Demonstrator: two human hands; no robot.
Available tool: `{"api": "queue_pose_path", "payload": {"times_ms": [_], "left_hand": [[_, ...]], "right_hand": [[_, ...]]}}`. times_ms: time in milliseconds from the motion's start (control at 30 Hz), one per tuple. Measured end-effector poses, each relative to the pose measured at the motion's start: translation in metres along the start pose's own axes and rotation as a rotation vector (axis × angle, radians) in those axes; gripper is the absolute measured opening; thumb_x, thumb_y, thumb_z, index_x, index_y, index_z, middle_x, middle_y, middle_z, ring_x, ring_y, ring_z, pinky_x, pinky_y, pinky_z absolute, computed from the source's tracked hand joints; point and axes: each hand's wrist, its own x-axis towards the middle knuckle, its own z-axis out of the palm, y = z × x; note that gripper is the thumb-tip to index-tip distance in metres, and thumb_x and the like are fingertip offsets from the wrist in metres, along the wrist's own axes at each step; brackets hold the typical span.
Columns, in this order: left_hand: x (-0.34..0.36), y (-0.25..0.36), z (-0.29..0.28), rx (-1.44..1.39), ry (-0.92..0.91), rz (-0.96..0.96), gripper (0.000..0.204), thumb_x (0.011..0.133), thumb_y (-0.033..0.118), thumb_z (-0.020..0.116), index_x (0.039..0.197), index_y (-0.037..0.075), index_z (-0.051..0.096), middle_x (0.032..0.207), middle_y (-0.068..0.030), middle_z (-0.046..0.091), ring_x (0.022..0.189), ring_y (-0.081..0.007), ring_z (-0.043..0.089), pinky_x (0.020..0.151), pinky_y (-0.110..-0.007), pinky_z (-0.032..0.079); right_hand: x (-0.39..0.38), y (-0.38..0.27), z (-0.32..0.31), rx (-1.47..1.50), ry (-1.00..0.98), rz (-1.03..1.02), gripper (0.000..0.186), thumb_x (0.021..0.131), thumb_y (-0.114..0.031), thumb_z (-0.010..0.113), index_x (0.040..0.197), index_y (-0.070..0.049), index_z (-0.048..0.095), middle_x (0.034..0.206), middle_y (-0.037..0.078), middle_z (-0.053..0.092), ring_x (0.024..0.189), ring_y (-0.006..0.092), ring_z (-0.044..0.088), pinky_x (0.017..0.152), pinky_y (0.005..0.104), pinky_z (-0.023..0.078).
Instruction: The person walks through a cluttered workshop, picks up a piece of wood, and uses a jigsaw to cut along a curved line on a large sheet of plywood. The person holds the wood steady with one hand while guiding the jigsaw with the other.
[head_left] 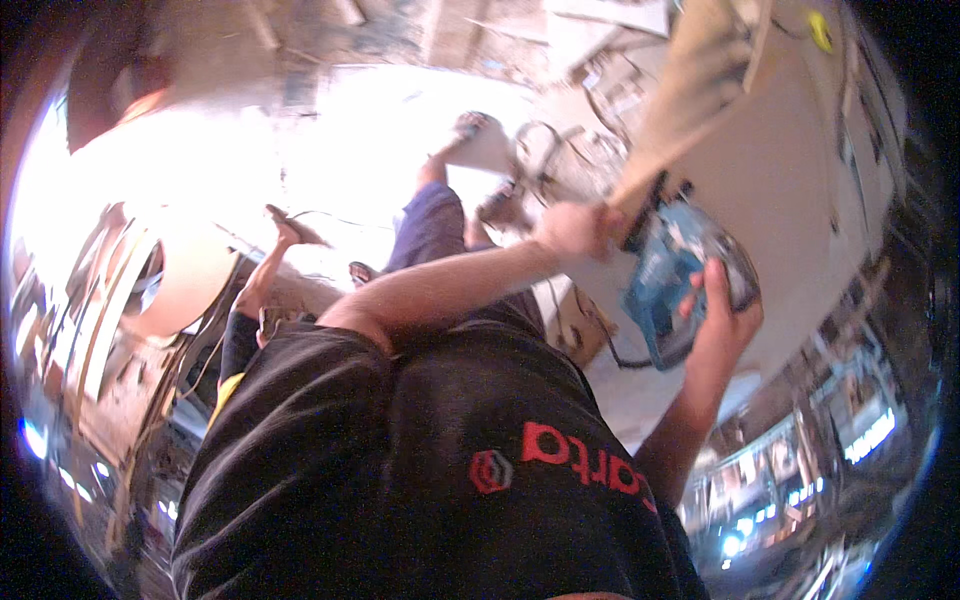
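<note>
My left hand (582,230) is closed around the near end of a long wooden board (690,110), which slants up and away to the right. In my right hand (722,310) is a teal power saw with a rounded silver guard, seemingly a circular saw (665,265). The saw sits against or right beside the board's near end, close to my left hand. Whether its blade touches the wood cannot be seen. A dark cord (625,360) loops below the saw's handle. Motion blurs both hands somewhat.
Another person's arm (262,275) reaches in at the left. Below my arm are my legs in blue shorts (430,225) and sandalled feet. Loose cables (540,150) and wood scraps (600,35) lie on the floor. Curved panels and strips (180,285) are stacked at left.
</note>
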Motion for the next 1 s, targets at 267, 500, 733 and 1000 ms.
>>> {"api": "queue_pose_path", "payload": {"times_ms": [267, 500, 733, 1000], "left_hand": [[0.024, -0.009, -0.001, 0.067, -0.033, -0.026, 0.039, 0.089, 0.043, 0.06, 0.106, 0.011, 0.074, 0.103, -0.0173, 0.073, 0.102, -0.0341, 0.07, 0.085, -0.046, 0.055], [0.03, 0.003, -0.017, 0.109, -0.027, 0.07, 0.031, 0.082, 0.025, 0.065, 0.103, 0.005, 0.076, 0.105, -0.0203, 0.073, 0.102, -0.0354, 0.071, 0.086, -0.047, 0.056], [0.016, 0.004, -0.019, 0.152, -0.181, 0.082, 0.032, 0.082, 0.023, 0.062, 0.1, 0.0, 0.075, 0.101, -0.0237, 0.072, 0.098, -0.0376, 0.071, 0.085, -0.047, 0.057], [0.011, -0.026, 0.019, 0.065, -0.197, 0.03, 0.038, 0.084, 0.038, 0.067, 0.097, 0.004, 0.076, 0.096, -0.0189, 0.074, 0.087, -0.033, 0.072, 0.078, -0.046, 0.056]], "right_hand": [[0.013, 0.021, -0.003, 0.032, -0.055, 0.011, 0.036, 0.089, -0.031, 0.074, 0.108, -0.001, 0.067, 0.08, 0.005, 0.065, 0.053, 0.0131, 0.054, 0.044, 0.0286, 0.043], [0.02, 0.018, -0.005, 0.05, -0.072, 0.016, 0.036, 0.09, -0.031, 0.073, 0.11, -0.002, 0.064, 0.078, 0.005, 0.063, 0.052, 0.0147, 0.053, 0.043, 0.0301, 0.043], [0.021, 0.025, -0.015, -0.078, -0.135, -0.017, 0.031, 0.093, -0.031, 0.071, 0.102, -0.003, 0.065, 0.075, 0.004, 0.059, 0.052, 0.0128, 0.051, 0.045, 0.0296, 0.042], [0.004, 0.036, -0.033, -0.107, -0.225, -0.005, 0.043, 0.089, -0.029, 0.075, 0.119, 0.0, 0.064, 0.085, 0.006, 0.067, 0.06, 0.0145, 0.059, 0.047, 0.0282, 0.048]]}}
